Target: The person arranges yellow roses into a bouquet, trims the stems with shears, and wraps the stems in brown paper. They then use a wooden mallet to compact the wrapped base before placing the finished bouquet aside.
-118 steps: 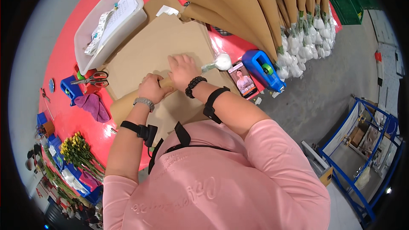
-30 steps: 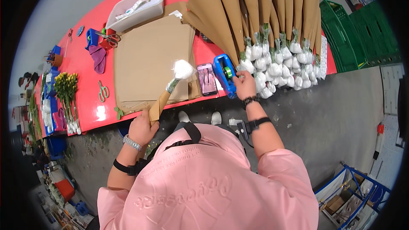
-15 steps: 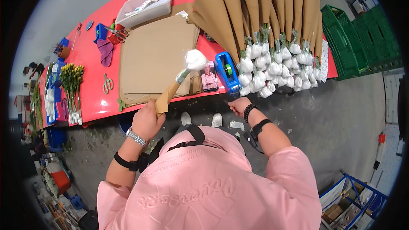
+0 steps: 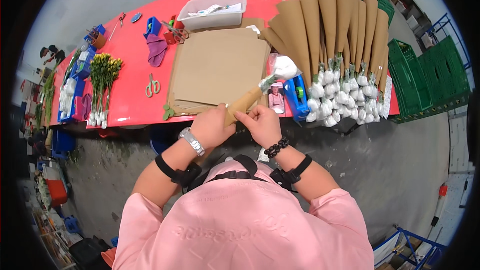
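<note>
My left hand [image 4: 211, 126] is wrapped round a bouquet in a brown paper cone [image 4: 245, 102], held tilted over the table's front edge. Clear wrap and a white padded bag [image 4: 286, 67] cover its stem end, which points away to the right. The fingers of my right hand [image 4: 263, 126] are pinched together against the paper, close to the left hand. Any small piece of tape between them is too small to make out. Just beyond the bouquet's white end stands a blue tape dispenser [image 4: 297, 101] with a green roll, next to a phone [image 4: 276, 98].
Brown paper sheets [image 4: 215, 65] are stacked on the red table [image 4: 131, 97]. Several wrapped bouquets [image 4: 325, 25] lie at the right, beside green crates [image 4: 407, 77]. Green-handled scissors [image 4: 152, 85], a purple cloth [image 4: 156, 50], yellow flowers [image 4: 104, 72] and a plastic bin [image 4: 212, 16] are also there.
My right hand has moved left from beside the tape dispenser to the paper cone. My left hand, still holding the bouquet, now sits further right in the view, which has shifted.
</note>
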A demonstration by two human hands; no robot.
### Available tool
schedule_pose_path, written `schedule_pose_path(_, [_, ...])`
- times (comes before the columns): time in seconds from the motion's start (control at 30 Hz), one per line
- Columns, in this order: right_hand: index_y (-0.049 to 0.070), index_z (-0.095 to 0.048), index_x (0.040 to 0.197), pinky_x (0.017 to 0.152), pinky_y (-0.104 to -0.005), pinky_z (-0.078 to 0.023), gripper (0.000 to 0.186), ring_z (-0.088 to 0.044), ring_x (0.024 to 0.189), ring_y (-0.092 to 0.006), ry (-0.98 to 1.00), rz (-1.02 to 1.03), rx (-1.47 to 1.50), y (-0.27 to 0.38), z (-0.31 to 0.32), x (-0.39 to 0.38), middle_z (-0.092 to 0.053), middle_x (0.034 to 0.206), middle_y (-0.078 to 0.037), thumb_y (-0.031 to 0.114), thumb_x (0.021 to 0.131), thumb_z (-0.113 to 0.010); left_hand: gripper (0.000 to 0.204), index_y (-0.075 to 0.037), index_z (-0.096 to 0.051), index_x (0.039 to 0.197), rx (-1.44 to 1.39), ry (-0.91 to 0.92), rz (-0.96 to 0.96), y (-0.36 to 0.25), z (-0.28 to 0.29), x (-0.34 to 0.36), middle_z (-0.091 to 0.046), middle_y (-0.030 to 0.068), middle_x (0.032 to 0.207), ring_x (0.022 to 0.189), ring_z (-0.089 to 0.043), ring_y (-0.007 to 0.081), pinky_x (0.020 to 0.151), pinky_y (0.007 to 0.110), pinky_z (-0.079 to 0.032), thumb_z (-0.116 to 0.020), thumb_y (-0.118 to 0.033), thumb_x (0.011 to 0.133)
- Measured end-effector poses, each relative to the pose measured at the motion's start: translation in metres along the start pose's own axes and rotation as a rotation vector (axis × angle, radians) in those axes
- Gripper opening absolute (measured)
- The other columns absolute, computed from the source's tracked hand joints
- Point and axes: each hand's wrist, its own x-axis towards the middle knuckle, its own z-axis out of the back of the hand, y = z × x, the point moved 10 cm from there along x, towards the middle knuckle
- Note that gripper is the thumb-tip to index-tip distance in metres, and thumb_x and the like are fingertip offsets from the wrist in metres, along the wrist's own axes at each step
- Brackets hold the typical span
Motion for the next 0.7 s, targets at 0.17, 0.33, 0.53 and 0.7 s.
schedule_pose_path(0.17, [0.004, -0.062, 0.082, 0.054, -0.0303, -0.049, 0.036, -0.059, 0.054, -0.0183, -0.033, 0.320, -0.020, 0.031, -0.019, -0.038, -0.062, 0.064, -0.007, 0.029, 0.082, -0.087, 0.065, 0.003, -0.051, 0.138, -0.906, 0.446, -0.138, 0.027, -0.017, -0.034, -0.070, 0.0145, 0.113, 0.096, -0.069, 0.0214, 0.085, 0.033, -0.055, -0.075, -0.018, 0.081])
schedule_pose_path(0.33, [0.009, -0.067, 0.100, 0.086, -0.0397, -0.053, 0.033, -0.065, 0.099, -0.0268, -0.058, 0.627, -0.570, 0.070, -0.026, -0.083, -0.067, 0.103, -0.008, 0.018, 0.072, -0.082, 0.091, 0.009, -0.034, 0.149, -0.672, 0.422, -0.193, 0.039, -0.025, -0.042, -0.070, 0.0164, 0.107, 0.096, -0.068, 0.0214, 0.085, 0.033, -0.055, -0.079, -0.021, 0.076])
schedule_pose_path(0.53, [0.010, -0.066, 0.102, 0.099, -0.0441, -0.046, 0.034, -0.063, 0.108, -0.0267, 0.109, 0.568, -0.959, 0.080, -0.053, -0.099, -0.067, 0.105, -0.008, 0.028, 0.074, -0.074, 0.114, 0.016, -0.007, 0.155, 0.068, 0.238, -0.389, -0.001, -0.044, -0.042, -0.070, 0.0251, 0.080, 0.071, -0.069, 0.0416, 0.064, 0.046, -0.056, -0.075, -0.026, 0.074])
schedule_pose_path(0.7, [0.012, -0.067, 0.095, 0.068, -0.0517, -0.056, 0.032, -0.071, 0.080, -0.0373, 0.216, 0.052, -0.901, -0.006, -0.014, -0.098, -0.072, 0.081, -0.015, 0.040, 0.083, -0.077, 0.073, -0.003, -0.033, 0.155, 0.412, -0.170, -0.649, -0.051, -0.040, -0.058, -0.069, 0.0078, 0.081, 0.074, -0.070, 0.0262, 0.067, 0.043, -0.050, -0.062, -0.023, 0.091])
